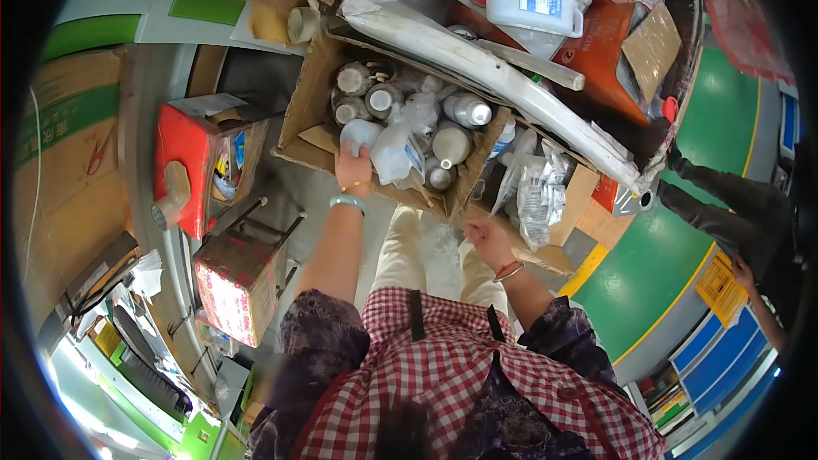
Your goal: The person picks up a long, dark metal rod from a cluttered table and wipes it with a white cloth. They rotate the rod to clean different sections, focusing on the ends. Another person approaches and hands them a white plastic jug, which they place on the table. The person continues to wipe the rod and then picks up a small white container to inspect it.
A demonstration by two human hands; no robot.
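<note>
At centre frame, the left hand (353, 169) reaches into the cardboard box (307, 106), its grip closed over a white bottle (361, 133). Bottles (452, 143) are packed loosely there; pulling one could topple its neighbours. The right hand (487, 238) hangs loosely curled, holding nothing.

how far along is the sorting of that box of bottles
Nothing clearly looks finished: the open cardboard box holds many white bottles and bagged items. In hand: the left hand reaches over the box's near edge onto a white bottle; the right hand hovers loosely closed beside the box, seemingly empty. Left: roughly everything in the box, plus the clear bagged bottles alongside.
</note>
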